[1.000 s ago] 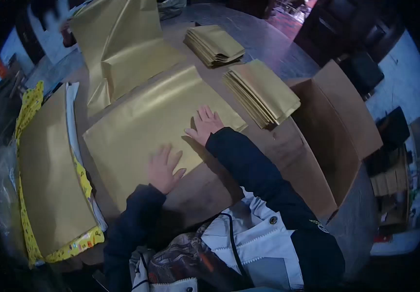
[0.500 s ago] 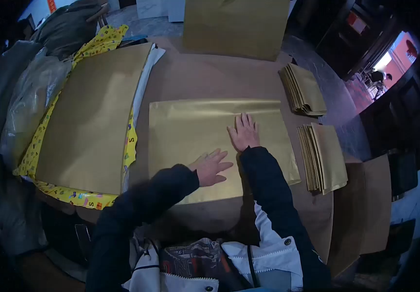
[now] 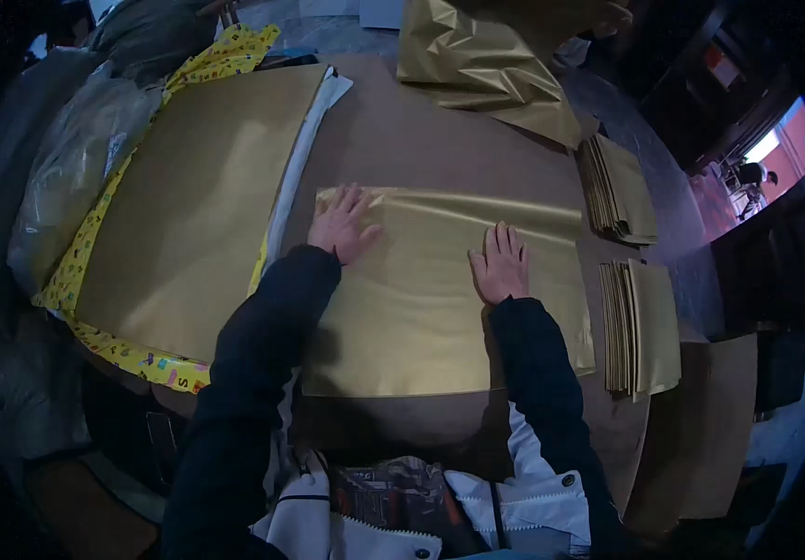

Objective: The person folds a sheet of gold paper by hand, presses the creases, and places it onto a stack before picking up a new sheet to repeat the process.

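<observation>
"Sheet (image 3: pixel 421 317) location?"

"Flat on the cardboard (image 3: pixel 402 121), directly in front of the person. Surface: gold, glossy. A raised ridge runs beside the far edge, most distinct toward the right."

"Left hand (image 3: pixel 342 227) condition?"

"Palm down, fingers fanned and thumb held out to the right. Position: far left corner of the sheet, fingertips at the far edge. Nothing is pinched."

"Right hand (image 3: pixel 502 266)?"

"Palm down on the right half, thumb apart from the fingers, fingertips short of the ridge. Nothing is pinched here either. The pressure applied by either palm cannot be determined."

"Items to the left?"

"A large gold stack (image 3: pixel 188 215), lying in an opened yellow printed wrapper (image 3: pixel 225 58). A clear plastic bag (image 3: pixel 67 187) is located beyond the wrapper's outer side."

"Items to the right?"

"Two folded gold bundles, one behind the other: the rear bundle (image 3: pixel 626 187) and the front bundle (image 3: pixel 659 331). Both are located just beside the sheet. An open box (image 3: pixel 720 420) adjoins the near right side."

"Far side?"

"A creased gold piece (image 3: pixel 486 75), partly raised, its lower edge near the rear bundle."
</observation>
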Demonstrator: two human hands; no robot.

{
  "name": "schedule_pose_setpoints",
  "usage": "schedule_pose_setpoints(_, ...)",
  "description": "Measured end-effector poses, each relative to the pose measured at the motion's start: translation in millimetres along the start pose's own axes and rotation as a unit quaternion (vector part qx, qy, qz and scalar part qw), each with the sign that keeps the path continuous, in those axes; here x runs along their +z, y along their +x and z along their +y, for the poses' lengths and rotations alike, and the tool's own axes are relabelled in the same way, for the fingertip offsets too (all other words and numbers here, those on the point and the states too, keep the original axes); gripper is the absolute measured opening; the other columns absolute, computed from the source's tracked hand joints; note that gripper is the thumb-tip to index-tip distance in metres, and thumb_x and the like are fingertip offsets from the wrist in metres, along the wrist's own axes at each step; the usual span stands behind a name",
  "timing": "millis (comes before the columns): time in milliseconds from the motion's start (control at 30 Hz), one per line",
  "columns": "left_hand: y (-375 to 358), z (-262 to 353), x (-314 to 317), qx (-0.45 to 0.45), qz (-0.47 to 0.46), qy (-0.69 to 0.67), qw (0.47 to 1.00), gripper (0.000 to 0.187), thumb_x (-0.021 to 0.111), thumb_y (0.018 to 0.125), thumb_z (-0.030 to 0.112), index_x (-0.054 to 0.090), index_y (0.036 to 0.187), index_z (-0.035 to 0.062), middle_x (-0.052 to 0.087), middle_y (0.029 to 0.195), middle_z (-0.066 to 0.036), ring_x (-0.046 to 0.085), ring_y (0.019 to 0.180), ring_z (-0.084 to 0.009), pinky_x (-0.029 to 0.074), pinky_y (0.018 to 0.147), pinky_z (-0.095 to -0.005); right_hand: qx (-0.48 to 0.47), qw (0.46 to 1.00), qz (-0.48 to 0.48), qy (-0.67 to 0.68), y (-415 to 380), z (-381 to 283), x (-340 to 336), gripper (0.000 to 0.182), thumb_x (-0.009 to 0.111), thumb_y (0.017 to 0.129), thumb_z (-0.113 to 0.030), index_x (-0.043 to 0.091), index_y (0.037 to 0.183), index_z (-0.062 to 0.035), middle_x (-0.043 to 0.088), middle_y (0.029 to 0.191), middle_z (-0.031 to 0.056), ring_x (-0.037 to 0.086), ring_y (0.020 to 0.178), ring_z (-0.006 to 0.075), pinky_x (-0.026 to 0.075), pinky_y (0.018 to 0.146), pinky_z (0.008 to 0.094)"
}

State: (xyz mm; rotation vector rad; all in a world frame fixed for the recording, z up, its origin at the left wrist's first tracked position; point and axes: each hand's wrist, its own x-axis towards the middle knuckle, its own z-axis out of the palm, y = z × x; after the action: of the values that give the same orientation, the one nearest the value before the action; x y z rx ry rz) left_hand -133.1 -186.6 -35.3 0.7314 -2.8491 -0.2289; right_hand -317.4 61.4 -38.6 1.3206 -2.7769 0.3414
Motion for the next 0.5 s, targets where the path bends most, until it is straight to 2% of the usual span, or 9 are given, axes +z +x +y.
schedule_pose_setpoints(33,-2.7,-10.2,-1.8,0.000,0.003,0.001,1.000,0.068,0.046,0.089,0.053,0.036,0.142,0.0117,0.024,0.151,-0.015,0.018,0.141,-0.0325,0.016,0.111,-0.0570,0.020,0.999,-0.042,-0.013,1.1,-3.8,-6.2,0.065,0.037,0.094,-0.043,0.029,0.142,0.0000,0.021,0.151,0.0189,0.015,0.141,0.0337,0.014,0.112,0.0554)
schedule_pose_setpoints(100,-6.3,-17.3,-7.5,-0.070,0.053,0.024,0.996,0.069,0.048,0.088,0.052,0.036,0.142,0.0125,0.025,0.151,-0.014,0.019,0.141,-0.0335,0.016,0.110,-0.0588,0.022,0.999,-0.046,-0.013,2.5,-13.3,-12.5,0.065,0.037,0.094,-0.044,0.030,0.141,0.0010,0.021,0.151,0.0193,0.014,0.142,0.0335,0.014,0.112,0.0548)
schedule_pose_setpoints(167,-11.5,-14.7,-6.5,-0.046,0.071,0.044,0.995,0.064,0.048,0.088,0.050,0.040,0.140,0.0125,0.028,0.150,-0.014,0.021,0.140,-0.0335,0.016,0.109,-0.0598,0.013,0.999,-0.052,-0.011,7.4,-19.3,-4.9,0.067,0.037,0.094,-0.045,0.031,0.140,0.0040,0.020,0.152,0.0199,0.013,0.142,0.0335,0.014,0.112,0.0551)
schedule_pose_setpoints(267,-10.6,-13.0,0.5,0.044,0.111,0.042,0.992,0.049,0.050,0.090,0.041,0.054,0.128,0.0114,0.032,0.147,-0.015,0.022,0.140,-0.0327,0.018,0.109,-0.0605,-0.064,0.995,-0.070,0.017,22.3,-60.3,0.0,0.068,0.036,0.094,-0.044,0.026,0.143,0.0017,0.019,0.152,0.0196,0.012,0.143,0.0318,0.012,0.113,0.0540)
schedule_pose_setpoints(333,-14.8,2.9,-7.2,0.102,0.093,0.068,0.988,0.046,0.051,0.089,0.039,0.057,0.125,0.0113,0.034,0.146,-0.015,0.025,0.139,-0.0327,0.021,0.106,-0.0623,-0.134,0.988,-0.074,0.020,36.1,-91.9,9.5,0.066,0.037,0.094,-0.043,0.027,0.142,0.0016,0.021,0.152,0.0192,0.014,0.142,0.0312,0.013,0.113,0.0539)
schedule_pose_setpoints(367,-15.6,9.9,-1.0,0.094,0.072,0.055,0.991,0.045,0.050,0.089,0.037,0.056,0.127,0.0118,0.037,0.145,-0.014,0.026,0.138,-0.0322,0.025,0.103,-0.0635,-0.128,0.989,-0.070,0.019,43.5,-103.6,15.1,0.066,0.037,0.094,-0.043,0.027,0.142,0.0016,0.021,0.152,0.0192,0.014,0.142,0.0312,0.013,0.113,0.0539)
schedule_pose_setpoints(433,-12.0,16.0,9.7,0.093,0.058,0.024,0.994,0.046,0.047,0.091,0.037,0.053,0.129,0.0120,0.036,0.145,-0.015,0.023,0.140,-0.0320,0.025,0.102,-0.0648,-0.189,0.980,-0.065,0.022,55.9,-111.5,23.2,0.065,0.037,0.094,-0.041,0.027,0.142,0.0016,0.023,0.151,0.0189,0.017,0.142,0.0315,0.014,0.113,0.0544)
schedule_pose_setpoints(500,-10.0,19.2,5.0,0.104,0.024,0.045,0.993,0.050,0.045,0.092,0.039,0.048,0.133,0.0104,0.033,0.147,-0.014,0.022,0.140,-0.0318,0.024,0.103,-0.0647,-0.171,0.983,-0.056,0.020,60.2,-101.3,21.3,0.064,0.037,0.094,-0.041,0.027,0.142,0.0018,0.024,0.150,0.0188,0.018,0.141,0.0319,0.014,0.113,0.0544)
